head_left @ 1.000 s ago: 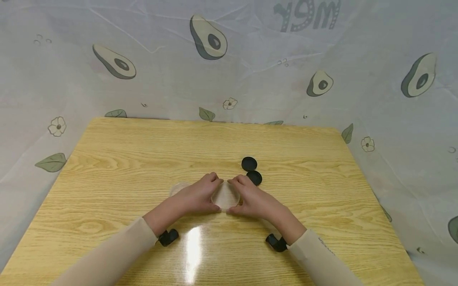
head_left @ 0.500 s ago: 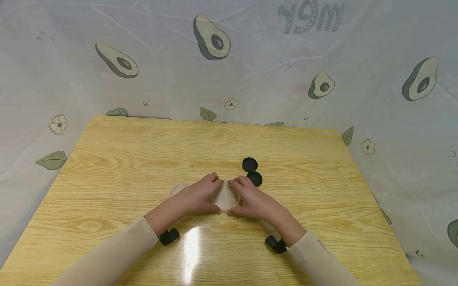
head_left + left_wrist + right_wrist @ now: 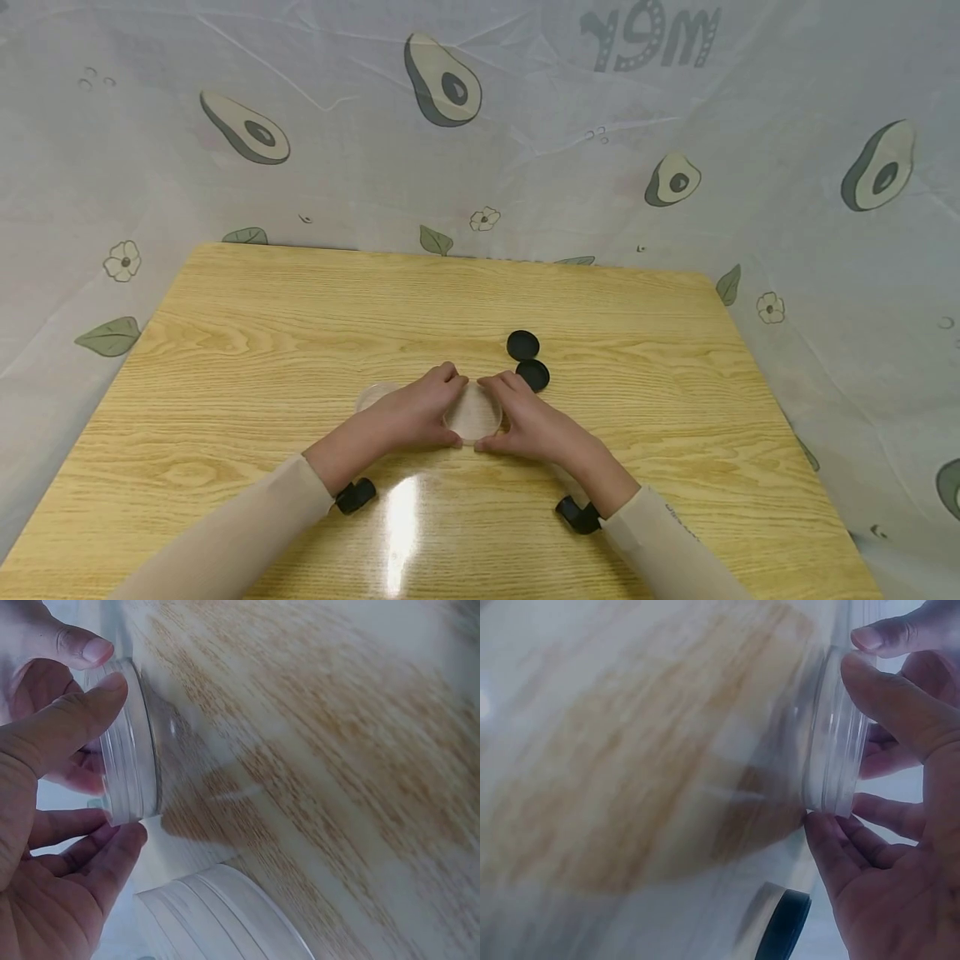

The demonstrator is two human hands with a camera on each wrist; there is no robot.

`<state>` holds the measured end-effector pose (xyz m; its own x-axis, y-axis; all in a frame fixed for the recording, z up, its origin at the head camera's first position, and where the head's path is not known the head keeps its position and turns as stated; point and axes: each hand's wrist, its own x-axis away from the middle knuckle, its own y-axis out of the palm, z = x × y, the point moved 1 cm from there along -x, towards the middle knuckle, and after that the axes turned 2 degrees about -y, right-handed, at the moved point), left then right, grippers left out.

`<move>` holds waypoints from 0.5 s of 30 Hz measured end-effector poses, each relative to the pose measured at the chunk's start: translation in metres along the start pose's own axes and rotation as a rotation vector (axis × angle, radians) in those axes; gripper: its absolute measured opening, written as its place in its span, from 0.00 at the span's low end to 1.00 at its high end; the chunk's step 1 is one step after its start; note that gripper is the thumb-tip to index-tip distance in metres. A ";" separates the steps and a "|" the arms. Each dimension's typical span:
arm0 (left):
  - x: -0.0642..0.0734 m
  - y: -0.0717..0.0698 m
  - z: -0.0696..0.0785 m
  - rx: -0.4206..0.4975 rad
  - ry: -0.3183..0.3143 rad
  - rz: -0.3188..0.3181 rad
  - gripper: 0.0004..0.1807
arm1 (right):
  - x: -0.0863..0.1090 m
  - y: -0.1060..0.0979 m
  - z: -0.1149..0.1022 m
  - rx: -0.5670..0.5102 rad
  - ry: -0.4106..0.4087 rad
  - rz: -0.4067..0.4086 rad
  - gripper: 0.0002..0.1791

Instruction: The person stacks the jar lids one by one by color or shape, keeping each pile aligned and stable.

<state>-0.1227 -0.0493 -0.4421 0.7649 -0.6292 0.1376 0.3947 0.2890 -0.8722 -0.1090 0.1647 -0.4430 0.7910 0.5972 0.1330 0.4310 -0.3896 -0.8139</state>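
Between my two hands stands a low, clear plastic jar (image 3: 472,414), round and without a lid on it. My left hand (image 3: 422,408) holds its left side, thumb at the near edge and fingers round the far edge. My right hand (image 3: 527,415) grips the right side the same way. Ridges on the jar's wall (image 3: 133,761) show up close in the left wrist view. A second clear jar (image 3: 375,393) sits just left, partly hidden behind my left hand and wrist. Two round black lids (image 3: 522,344) lie beyond my right hand, the nearer lid (image 3: 533,375) close to my knuckles.
All of this is on a wood-grain table (image 3: 300,325). A pale curtain (image 3: 337,167) printed with avocados and leaves hangs behind the table's far edge. Black wrist devices (image 3: 356,496) sit under both forearms, and light glares off the tabletop near the front.
The head view has shifted slightly. Both hands keep their hold on the jar in the same place, and the lids and second jar have not moved.
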 end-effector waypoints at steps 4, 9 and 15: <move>0.000 -0.002 0.001 -0.003 -0.007 0.002 0.43 | 0.000 0.000 0.000 0.011 -0.005 0.011 0.47; 0.000 -0.002 0.001 -0.006 -0.016 -0.001 0.44 | 0.000 0.001 0.001 0.012 -0.008 0.020 0.48; 0.000 0.000 0.000 -0.009 -0.027 -0.013 0.45 | 0.001 0.005 0.004 0.013 -0.011 0.019 0.48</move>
<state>-0.1228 -0.0489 -0.4423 0.7731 -0.6133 0.1619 0.4003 0.2739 -0.8745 -0.1075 0.1661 -0.4489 0.7944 0.5972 0.1110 0.4100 -0.3923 -0.8234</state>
